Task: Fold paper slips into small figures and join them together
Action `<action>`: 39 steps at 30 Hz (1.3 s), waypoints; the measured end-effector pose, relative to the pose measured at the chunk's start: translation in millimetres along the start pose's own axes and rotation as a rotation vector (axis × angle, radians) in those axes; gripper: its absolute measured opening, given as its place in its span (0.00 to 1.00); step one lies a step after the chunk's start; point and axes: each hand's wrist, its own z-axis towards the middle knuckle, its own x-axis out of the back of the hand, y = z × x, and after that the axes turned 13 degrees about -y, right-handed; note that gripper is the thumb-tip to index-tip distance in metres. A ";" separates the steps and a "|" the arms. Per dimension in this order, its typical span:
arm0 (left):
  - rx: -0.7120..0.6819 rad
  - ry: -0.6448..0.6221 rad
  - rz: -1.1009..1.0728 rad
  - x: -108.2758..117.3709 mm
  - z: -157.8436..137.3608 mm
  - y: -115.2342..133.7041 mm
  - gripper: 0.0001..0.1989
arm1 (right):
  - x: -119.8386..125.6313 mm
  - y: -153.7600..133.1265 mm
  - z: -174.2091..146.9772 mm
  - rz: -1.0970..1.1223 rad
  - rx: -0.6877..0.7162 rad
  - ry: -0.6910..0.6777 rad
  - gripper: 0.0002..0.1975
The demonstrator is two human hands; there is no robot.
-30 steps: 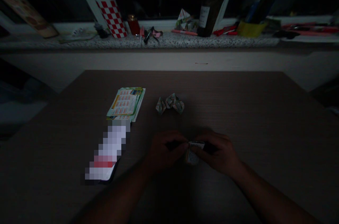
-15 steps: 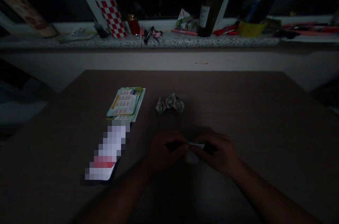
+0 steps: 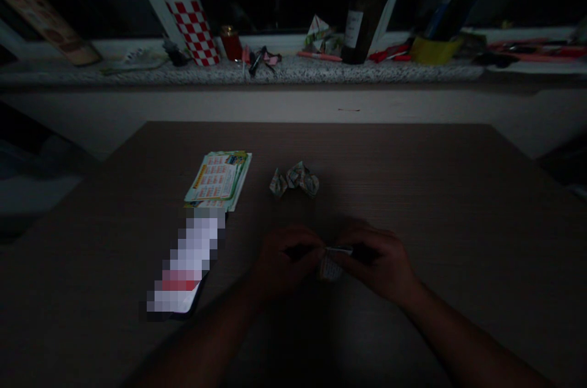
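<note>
Between my two hands is a small folded piece of printed paper, its top edge pinched and its lower part hanging toward me. My left hand grips its left side between thumb and fingers. The right side is held by my right hand, thumb in front and fingers behind. Beyond them on the table lie small folded paper pieces, with another pointed one at their left. The dim light hides the finer folds.
To the left is a stack of printed paper sheets, with a lit, blurred phone just nearer on the table. Across the back, the stone windowsill carries a checkered bottle, a dark labelled container and pens.
The held paper and my fingers have shifted very slightly to the left. Everything else on the table stays where it was.
</note>
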 end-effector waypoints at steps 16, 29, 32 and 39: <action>-0.229 0.083 0.185 7.3 -0.2 5.3 0.07 | 4.7 -1.6 4.1 0.084 0.129 0.078 0.06; 0.094 0.181 -0.182 -0.1 -0.9 -0.5 0.03 | 2.8 0.9 3.0 0.215 -0.113 0.045 0.03; 0.198 0.204 -0.290 -3.8 0.3 -0.1 0.04 | 2.8 0.8 2.2 0.235 -0.158 0.056 0.05; 0.425 0.233 -0.314 -5.5 3.7 -0.7 0.07 | 0.2 5.2 1.0 0.323 -0.385 -0.001 0.10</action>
